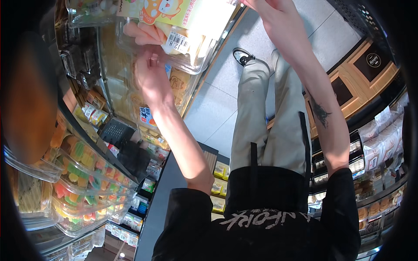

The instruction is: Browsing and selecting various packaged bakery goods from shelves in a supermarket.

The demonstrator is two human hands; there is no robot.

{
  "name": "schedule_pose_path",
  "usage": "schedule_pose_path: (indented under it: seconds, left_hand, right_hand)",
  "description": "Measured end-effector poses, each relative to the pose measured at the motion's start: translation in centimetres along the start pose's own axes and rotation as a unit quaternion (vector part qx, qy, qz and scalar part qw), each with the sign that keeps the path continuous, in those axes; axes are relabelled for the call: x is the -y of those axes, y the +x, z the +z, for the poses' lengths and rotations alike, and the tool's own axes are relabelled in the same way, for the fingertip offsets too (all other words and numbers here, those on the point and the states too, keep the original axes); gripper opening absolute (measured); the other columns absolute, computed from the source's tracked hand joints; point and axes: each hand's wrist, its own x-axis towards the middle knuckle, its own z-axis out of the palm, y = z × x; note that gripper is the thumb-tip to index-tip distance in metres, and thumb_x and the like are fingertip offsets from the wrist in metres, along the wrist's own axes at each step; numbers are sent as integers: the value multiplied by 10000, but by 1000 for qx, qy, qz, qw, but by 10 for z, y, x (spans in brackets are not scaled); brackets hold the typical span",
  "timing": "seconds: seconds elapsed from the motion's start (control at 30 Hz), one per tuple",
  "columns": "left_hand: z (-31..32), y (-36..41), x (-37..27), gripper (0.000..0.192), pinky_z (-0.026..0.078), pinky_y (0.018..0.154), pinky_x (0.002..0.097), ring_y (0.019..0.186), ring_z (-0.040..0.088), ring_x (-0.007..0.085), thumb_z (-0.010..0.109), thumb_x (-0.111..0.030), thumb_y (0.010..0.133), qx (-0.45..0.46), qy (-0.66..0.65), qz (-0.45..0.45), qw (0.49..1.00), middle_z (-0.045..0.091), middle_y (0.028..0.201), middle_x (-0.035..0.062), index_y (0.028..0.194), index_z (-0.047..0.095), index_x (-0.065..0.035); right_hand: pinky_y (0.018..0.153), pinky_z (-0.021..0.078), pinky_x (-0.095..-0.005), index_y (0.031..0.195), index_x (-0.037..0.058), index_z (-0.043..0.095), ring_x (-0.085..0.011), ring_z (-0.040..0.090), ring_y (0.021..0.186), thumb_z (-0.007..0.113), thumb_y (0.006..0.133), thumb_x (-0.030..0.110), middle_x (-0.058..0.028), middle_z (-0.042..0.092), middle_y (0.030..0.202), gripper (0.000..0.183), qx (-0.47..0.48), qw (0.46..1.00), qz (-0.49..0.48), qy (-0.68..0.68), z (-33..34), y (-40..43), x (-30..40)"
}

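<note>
A clear plastic box of pastel, cone-shaped sweets is at the top of the view, above a display shelf. It has a printed card with a cartoon animal and a white barcode label. My left hand grips its lower left edge, with the fingertips partly behind the clear plastic. My right hand is at the top edge of the picture, its fingers at the box's upper right corner and partly cut off. Beneath the box lie flat packs of stamped biscuits or cakes.
Stacked clear tubs of colourful gummy sweets stand at the lower left. A dark perforated basket sits beyond them. Grey floor tiles run beside the shelf's wooden edge. Wooden display fronts and shelves of packaged goods are on the right.
</note>
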Motion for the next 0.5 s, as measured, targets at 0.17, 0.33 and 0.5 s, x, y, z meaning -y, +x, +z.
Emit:
schedule_pose_path:
  seconds: [0.17, 0.33, 0.5]
  left_hand:
    - [-11, 10, 3, 166, 395, 794, 293, 831, 428, 153, 385, -86, 900, -11, -11, 22, 1000, 445, 918, 75, 991, 439, 41]
    - [5, 7, 12, 212, 393, 827, 311, 838, 442, 166, 374, -137, 914, -22, -32, 22, 999, 447, 894, 77, 1035, 426, 28]
    - [2, -36, 28, 424, 360, 915, 356, 901, 475, 194, 362, -285, 909, -80, 69, 16, 994, 471, 978, 98, 1208, 331, 15]
  right_hand:
    - [818, 396, -245, 1114, -51, 462, -112, 525, 911, 441, 889, 63, -68, 589, 937, 253, 10, 998, 13, -61, 4, 0, -14]
    - [830, 396, -260, 1139, -35, 452, -144, 526, 946, 452, 884, 67, -110, 585, 969, 275, -86, 995, -7, -51, -7, -8, -19]
    - [891, 375, -305, 1144, 9, 474, -210, 503, 1035, 534, 855, 297, -128, 534, 1092, 412, -198, 955, 102, -198, -39, -45, -74]
